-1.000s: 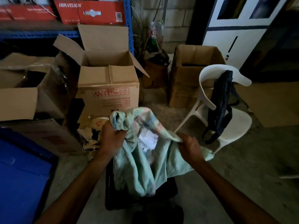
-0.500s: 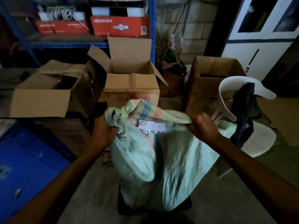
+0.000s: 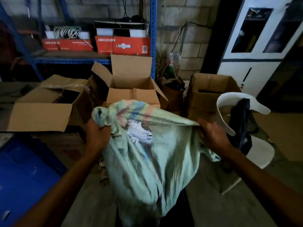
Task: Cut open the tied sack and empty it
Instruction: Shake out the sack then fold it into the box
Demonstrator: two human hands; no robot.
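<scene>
Since half a second ago you've raised the sack [image 3: 152, 154] higher; left hand [image 3: 98, 136] fists its knotted corner, right hand [image 3: 211, 136] pinches the opposite corner, its mouth stretched crosswise between them.

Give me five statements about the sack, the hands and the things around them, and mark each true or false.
1. The left hand grips the sack just under its knot. True.
2. The right hand holds a knife. False: it grips the sack's cloth; no blade shows.
3. A dark bag hangs on the white chair. True.
4. The cardboard box behind the sack is taped shut. False: its flaps stand open.
5. The sack lies flat on the floor. False: both hands hold its top up.
</scene>
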